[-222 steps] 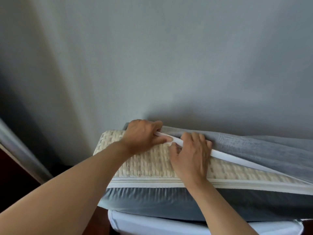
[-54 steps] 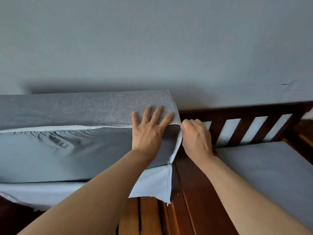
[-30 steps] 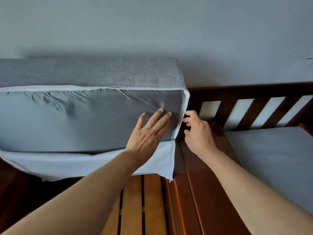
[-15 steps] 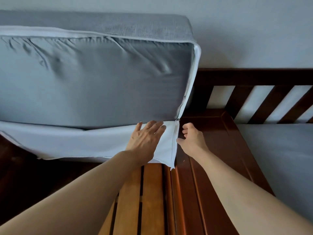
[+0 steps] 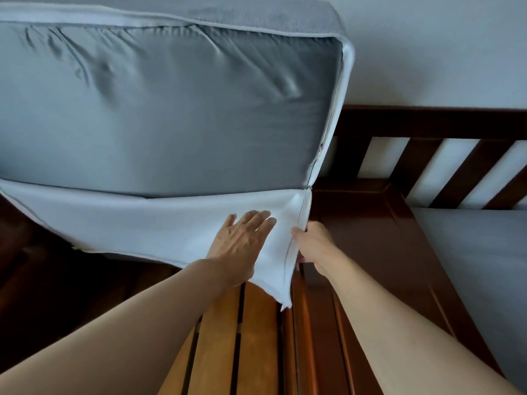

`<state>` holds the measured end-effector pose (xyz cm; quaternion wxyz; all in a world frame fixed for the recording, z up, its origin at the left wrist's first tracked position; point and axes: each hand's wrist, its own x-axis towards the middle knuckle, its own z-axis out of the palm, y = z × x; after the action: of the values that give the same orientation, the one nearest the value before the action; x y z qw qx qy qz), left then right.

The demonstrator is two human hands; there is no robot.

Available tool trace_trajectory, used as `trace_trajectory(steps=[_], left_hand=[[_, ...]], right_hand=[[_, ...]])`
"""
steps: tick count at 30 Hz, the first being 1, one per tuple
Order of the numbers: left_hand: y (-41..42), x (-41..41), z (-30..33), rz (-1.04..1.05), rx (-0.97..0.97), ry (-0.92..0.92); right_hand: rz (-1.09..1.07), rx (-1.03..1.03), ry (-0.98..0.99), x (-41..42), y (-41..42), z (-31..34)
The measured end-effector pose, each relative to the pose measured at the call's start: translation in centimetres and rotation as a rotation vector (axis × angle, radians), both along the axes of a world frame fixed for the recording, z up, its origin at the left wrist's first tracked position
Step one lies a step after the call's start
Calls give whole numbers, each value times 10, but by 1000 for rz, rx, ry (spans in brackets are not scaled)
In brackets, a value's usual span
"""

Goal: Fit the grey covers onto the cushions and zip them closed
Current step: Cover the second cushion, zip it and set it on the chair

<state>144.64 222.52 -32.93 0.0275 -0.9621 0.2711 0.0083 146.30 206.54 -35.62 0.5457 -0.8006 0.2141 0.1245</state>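
the cushion (image 5: 159, 109) stands on edge on the wooden sofa frame (image 5: 370, 238), leaning toward the far wall (image 5: 427, 47). its grey cover (image 5: 256, 12) wraps the far side and the right end, while the open flap (image 5: 142, 226) hangs below the near face with its pale lining showing. the zip (image 5: 302, 215) runs down the flap's right edge, with the slider apparently at the cushion's lower right corner, though it is too small to confirm.

the left hand (image 5: 242, 238) lies flat on the flap, fingers straight and together, pressing the lining. the right hand (image 5: 310, 243) pinches the flap's right edge beside the zip, thumb on the near side.

procedure for this step: hold the flap taut with the left hand so the two rows of teeth lie parallel. lift the flap up against the cushion's near face before pulling the slider. keep the inner lining clear of the teeth, since the wrinkled fabric can likely snag. at the corner, ease the slider round slowly.

compared with half a second ago, the left hand sits further onto the flap and flatter, the right hand has closed on the flap's edge instead of hovering beside it, and the cushion fills more of the view.
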Motion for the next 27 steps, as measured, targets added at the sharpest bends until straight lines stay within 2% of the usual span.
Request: trace_trajectory(steps=[7,10,13,16,18,22,27], left_hand=[[12,-26,28,-56,-9,77],[16,-36,48,-19,-61,148],[15,-41,70,49,-117,191],[17,-39,91,84,-249,38],[20,-34,106,65,-319,-102],[21,-18,137,-9,-430,-249],[-2,-12,180,-5,-706,-209]], right_hand=[[-96,343,73,-14,10,55],[-149,486,112,-18,12,84],[-101,622,155,-22,13,112],[-33,652,166,-24,18,137],[-47,648,158,-23,20,149],[-130,682,133,-25,18,168],[-223,742,47,-25,8,188]])
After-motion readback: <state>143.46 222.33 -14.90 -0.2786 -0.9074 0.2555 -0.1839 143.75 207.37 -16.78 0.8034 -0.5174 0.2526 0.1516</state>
